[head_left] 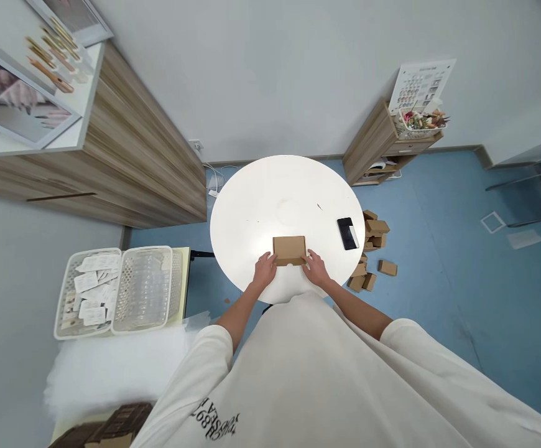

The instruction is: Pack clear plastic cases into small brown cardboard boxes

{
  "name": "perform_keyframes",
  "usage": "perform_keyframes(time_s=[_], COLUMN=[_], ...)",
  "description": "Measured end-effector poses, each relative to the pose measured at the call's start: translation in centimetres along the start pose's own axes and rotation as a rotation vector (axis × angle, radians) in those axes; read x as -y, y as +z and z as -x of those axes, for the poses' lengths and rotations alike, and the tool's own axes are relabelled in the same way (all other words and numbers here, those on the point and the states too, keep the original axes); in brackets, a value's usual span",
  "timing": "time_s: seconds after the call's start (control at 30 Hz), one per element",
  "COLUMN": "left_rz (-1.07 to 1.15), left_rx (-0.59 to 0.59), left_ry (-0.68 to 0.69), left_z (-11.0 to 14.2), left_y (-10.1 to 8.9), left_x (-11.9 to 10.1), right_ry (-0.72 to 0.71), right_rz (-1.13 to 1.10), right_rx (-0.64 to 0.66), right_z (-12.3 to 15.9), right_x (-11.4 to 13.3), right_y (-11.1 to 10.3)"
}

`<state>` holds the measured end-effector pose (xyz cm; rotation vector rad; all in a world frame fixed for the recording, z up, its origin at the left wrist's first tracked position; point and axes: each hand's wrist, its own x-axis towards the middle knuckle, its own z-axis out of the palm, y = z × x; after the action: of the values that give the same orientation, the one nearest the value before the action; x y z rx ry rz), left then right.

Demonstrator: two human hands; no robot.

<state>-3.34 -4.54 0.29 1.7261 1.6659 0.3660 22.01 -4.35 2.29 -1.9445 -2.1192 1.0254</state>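
Observation:
A small brown cardboard box (pixel 290 247) lies on the round white table (pixel 270 193), near the edge closest to me. Its lid appears to be down, with a small notch along the near side. My left hand (pixel 265 269) grips the box's near left corner, fingers bent against it. On the opposite side, my right hand (pixel 316 269) holds the near right corner the same way. The undersides of the fingers are hidden. To the right of the box, a dark smartphone (pixel 346 233) rests on the table with a pale strip along one edge.
Several brown boxes (pixel 375 228) are heaped on the blue floor right of the table. At left stand two white baskets (pixel 116 292) with packets and clear plastic pieces. Behind are a tall wooden cabinet (pixel 158 155) and a small shelf unit (pixel 368 143).

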Motion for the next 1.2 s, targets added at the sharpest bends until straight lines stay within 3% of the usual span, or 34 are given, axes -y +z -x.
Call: perform_keyframes(time_s=[0.23,0.5,0.73,0.97,1.2], left_rz=[-0.011,0.006,0.073,0.298,0.159], left_rx=[0.076,-0.017,-0.1,-0.137,-0.253], left_ry=[0.019,0.033,-0.002,-0.133,-0.123], left_z=[0.3,0.7,-1.1,-3.5,-4.7], left_y=[0.0,-1.0,-3.0,-2.7,-2.5], left_x=[-1.0,-2.2,-3.6,-3.6,-3.3], right_ry=[0.05,0.052,0.041,0.114,0.11], right_rz=[-0.05,-0.132,-0.144,-0.233,-0.326], right_rx=[0.03,-0.058,-0.143,-0.173,-0.22], right_z=[-0.2,0.3,-1.0,-3.5,-4.2], right_x=[1.2,1.9,2.9,2.9,3.0], right_y=[-0.7,-1.4,-3.2,-3.8,-3.9])
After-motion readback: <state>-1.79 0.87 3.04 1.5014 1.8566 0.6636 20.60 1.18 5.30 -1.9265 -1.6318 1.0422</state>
